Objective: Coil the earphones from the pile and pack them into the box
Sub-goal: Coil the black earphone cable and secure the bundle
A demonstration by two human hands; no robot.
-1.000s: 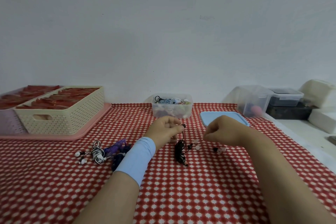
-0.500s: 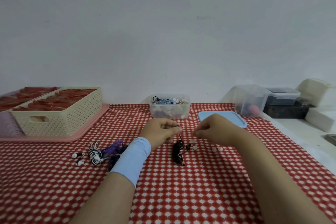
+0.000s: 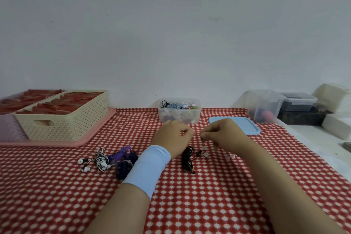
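**Head view: hands meet in front of the box**

Just in front of the clear box [image 3: 179, 118], the right hand [image 3: 222, 135] pinches a dark tip of the black earphones [image 3: 187, 159]. Their bundle lies on the bench [image 3: 209, 199]. The left hand [image 3: 173, 137] is curled; its hold cannot be told.

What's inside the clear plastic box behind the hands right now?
The clear plastic box holds bundled earphones, black, blue and white, near its rim. Lower layers blur behind the frosted wall; their count cannot be told.

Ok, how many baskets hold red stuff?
2: a cream basket on the pink tray at left, and a translucent basket beside it, cut by the frame edge; more could lie beyond.
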